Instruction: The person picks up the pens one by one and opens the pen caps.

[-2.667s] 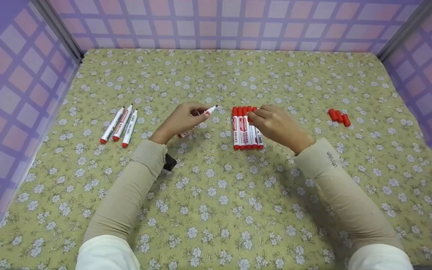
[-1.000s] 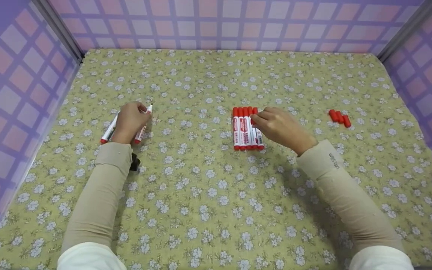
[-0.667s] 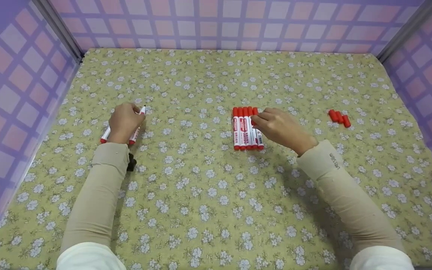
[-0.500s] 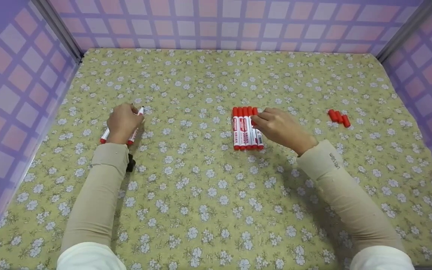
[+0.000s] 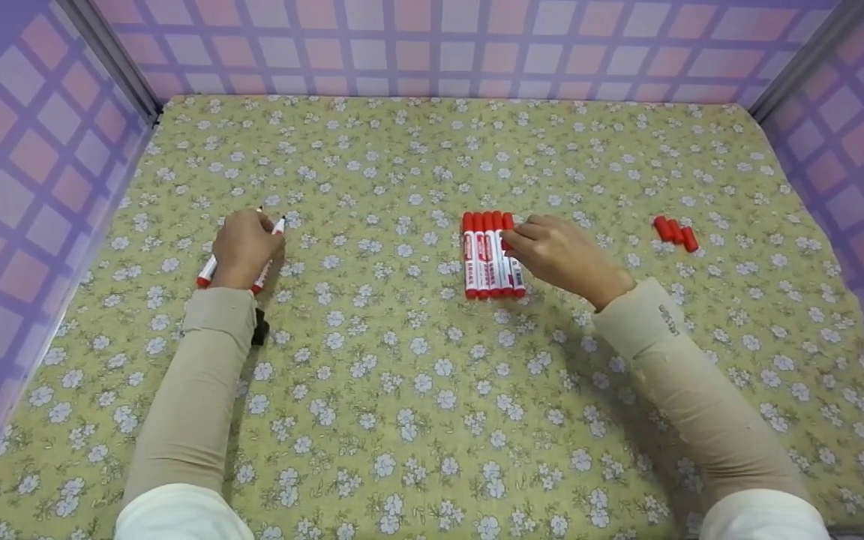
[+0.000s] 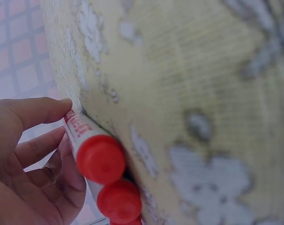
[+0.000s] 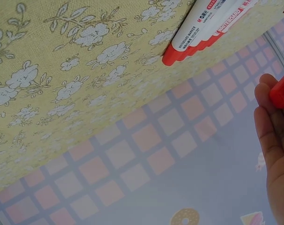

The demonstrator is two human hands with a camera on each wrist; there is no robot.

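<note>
At the left of the table my left hand (image 5: 243, 246) pinches an uncapped whiteboard marker (image 5: 280, 227), its dark tip pointing away from me. In the left wrist view the thumb lies on the barrel of this marker (image 6: 78, 129), whose red end lies against the end of another marker (image 6: 119, 201). Under the hand, the other uncapped markers (image 5: 209, 268) are mostly hidden. My right hand (image 5: 563, 255) holds a loose red cap (image 7: 281, 93) in its fingertips, over the right side of a neat row of capped markers (image 5: 481, 262).
Several loose red caps (image 5: 676, 233) lie together on the right side of the flowered tablecloth (image 5: 417, 420). Checked panels (image 5: 432, 52) stand behind the table and at both sides. A small black piece (image 5: 259, 328) sits at my left cuff.
My left hand has carried the uncapped marker from near the middle over to the left and set it close beside the others. The right hand has stayed almost still with the cap.
</note>
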